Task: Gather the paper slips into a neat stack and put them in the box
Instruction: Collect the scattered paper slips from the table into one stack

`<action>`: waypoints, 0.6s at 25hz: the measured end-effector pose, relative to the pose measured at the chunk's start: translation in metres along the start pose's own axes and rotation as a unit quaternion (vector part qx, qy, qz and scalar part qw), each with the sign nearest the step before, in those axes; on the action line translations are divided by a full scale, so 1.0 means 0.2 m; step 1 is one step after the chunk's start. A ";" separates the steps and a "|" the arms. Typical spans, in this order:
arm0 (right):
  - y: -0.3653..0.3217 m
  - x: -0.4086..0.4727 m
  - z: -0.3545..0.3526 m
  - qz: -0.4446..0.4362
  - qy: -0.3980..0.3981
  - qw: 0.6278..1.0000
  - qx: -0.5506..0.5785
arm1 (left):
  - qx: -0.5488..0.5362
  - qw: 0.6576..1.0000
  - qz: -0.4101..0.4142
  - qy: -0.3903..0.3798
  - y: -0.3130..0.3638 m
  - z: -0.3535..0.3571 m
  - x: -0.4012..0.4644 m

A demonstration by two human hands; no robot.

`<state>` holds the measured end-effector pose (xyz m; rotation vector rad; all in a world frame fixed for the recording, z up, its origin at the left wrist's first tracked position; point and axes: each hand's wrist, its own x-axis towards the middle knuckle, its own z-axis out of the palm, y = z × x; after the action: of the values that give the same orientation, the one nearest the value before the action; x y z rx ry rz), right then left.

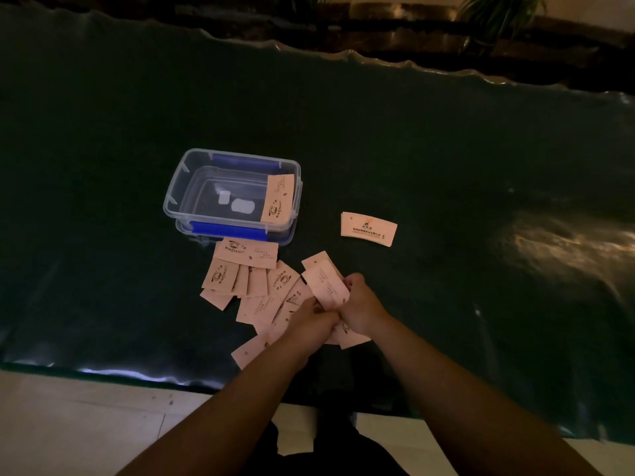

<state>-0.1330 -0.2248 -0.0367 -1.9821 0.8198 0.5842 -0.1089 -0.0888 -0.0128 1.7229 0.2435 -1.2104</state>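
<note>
Early stage. Left hand (309,321) and right hand (360,310) both pinch small bundle of paper slips (328,288). Loose pile (247,280) on table, lone slip (368,229) apart. One slip (278,199) leans in clear box (206,187).

Head-worn view, steeply down over the near table (446,166) edge.

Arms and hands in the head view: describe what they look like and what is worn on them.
Both forearms are bare, no sleeves visible. The left hand and right hand wear no gloves; no watch or bracelet shows. The lighting is too dim to rule out rings.
</note>
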 end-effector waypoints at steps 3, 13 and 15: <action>0.02 0.00 -0.01 -0.002 -0.006 1.000 0.030 | 0.005 1.000 0.002 -0.017 0.01 0.01 0.00; 0.07 -0.01 -0.07 0.060 0.007 0.996 0.062 | 0.117 0.987 0.066 0.087 -0.09 -0.18 -0.04; 0.07 -0.02 -0.07 0.066 0.000 0.995 0.075 | 0.099 0.986 0.063 0.119 -0.15 -0.23 -0.07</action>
<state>-0.1454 -0.2405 -0.0353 -1.8013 0.9716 0.5794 -0.1057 -0.0324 -0.0177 2.0278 0.1581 -0.9614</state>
